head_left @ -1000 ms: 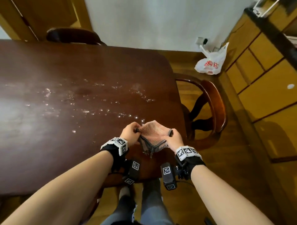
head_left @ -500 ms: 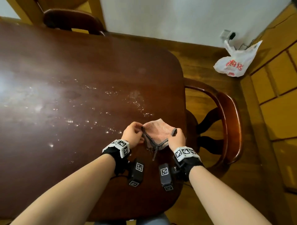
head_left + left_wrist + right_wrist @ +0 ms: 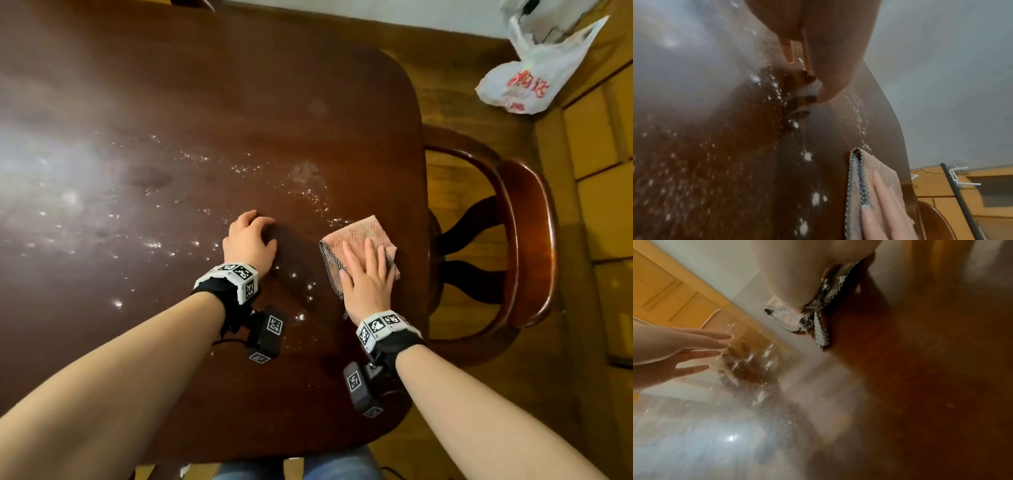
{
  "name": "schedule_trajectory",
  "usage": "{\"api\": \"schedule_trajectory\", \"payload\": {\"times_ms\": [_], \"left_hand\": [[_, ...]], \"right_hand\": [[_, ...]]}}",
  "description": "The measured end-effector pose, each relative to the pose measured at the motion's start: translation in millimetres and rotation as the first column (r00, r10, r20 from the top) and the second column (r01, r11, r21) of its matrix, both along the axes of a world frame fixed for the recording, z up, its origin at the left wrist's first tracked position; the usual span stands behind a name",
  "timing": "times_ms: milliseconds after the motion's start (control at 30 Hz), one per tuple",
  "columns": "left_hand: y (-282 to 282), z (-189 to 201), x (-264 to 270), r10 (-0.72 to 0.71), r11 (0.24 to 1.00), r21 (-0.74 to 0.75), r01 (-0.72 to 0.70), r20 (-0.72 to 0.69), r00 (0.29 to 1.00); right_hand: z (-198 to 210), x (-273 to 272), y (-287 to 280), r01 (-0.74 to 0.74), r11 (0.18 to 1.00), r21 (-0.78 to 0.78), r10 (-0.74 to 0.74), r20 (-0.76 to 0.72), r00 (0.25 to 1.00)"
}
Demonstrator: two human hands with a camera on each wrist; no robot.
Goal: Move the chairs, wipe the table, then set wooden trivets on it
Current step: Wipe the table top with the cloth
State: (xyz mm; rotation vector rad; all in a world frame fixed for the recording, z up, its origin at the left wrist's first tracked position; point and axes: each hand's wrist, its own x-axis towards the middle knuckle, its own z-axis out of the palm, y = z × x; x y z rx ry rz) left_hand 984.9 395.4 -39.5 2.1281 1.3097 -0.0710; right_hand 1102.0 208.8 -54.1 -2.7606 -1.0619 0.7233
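While the wiping step looks only just begun, the right hand (image 3: 368,274) lies flat on a folded pink cloth (image 3: 359,236) near the desk's (image 3: 239,85) right edge, fingers straight and pressing down rather than gripping, likely so the whole pad bears on the wood. The left hand (image 3: 249,240) rests just beside it to the left, holding nothing; the right wrist view shows its fingers spread and relaxed over the desk, probably to steady the body. Beyond both hands a scatter of white droplets or crumbs (image 3: 191,198) runs across the dark surface, so the cloth sits at the near end of what it has to clear. Further right, a wooden chair (image 3: 527,240) stands against the desk's side, and a white plastic bag (image 3: 534,68) lies on the floor beyond it. No trivets are in view.
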Motion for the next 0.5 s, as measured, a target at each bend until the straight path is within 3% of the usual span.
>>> {"api": "schedule_trajectory", "payload": {"times_ms": [100, 267, 367, 500], "left_hand": [[24.5, -4.8, 0.1, -0.039, 0.999, 0.035, 0.039, 0.014, 0.999], [56.5, -20.8, -4.7, -0.105, 0.993, 0.045, 0.112, -0.133, 0.986], [56.4, -29.5, -4.6, -0.067, 0.995, 0.064, 0.072, -0.076, 0.995], [55.6, -28.1, -3.9, -0.004, 0.995, 0.099, 0.005, -0.012, 1.0]], "right_hand": [[-2.6, 9.0, 30.0, -0.064, 0.997, -0.049, 0.065, 0.016, 0.998], [-10.9, 42.9, 118.7, -0.175, 0.983, -0.048, 0.176, 0.015, 0.984], [-12.6, 40.5, 165.6, -0.293, 0.956, -0.016, 0.293, -0.013, 0.956], [-8.5, 17.3, 147.0, -0.402, 0.916, 0.009, 0.401, -0.056, 0.914]]}}
